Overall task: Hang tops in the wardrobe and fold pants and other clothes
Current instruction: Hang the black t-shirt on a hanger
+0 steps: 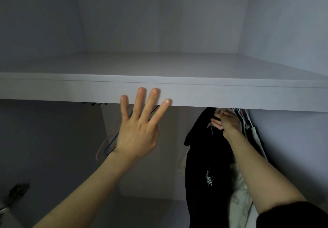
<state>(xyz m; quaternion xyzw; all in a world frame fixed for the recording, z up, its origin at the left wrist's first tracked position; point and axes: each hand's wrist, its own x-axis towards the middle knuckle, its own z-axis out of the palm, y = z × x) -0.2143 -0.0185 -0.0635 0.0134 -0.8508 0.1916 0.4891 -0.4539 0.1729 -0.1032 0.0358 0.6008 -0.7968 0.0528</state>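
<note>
I look into a white wardrobe. A black top [209,156] with a small white print hangs at the right, under the shelf [213,94]. My right hand [226,122] reaches up to the top of that garment by the hanger hooks; its fingers are partly hidden, so its grip is unclear. My left hand [138,130] is raised in front of the shelf edge with fingers spread straight, and it holds nothing. A white lacy garment [241,192] hangs just behind the black top.
Empty pink and blue hangers [108,146] dangle behind my left hand. More hangers and pale clothes [248,121] crowd the far right against the wardrobe's side wall. A door hinge [16,192] sits at the lower left.
</note>
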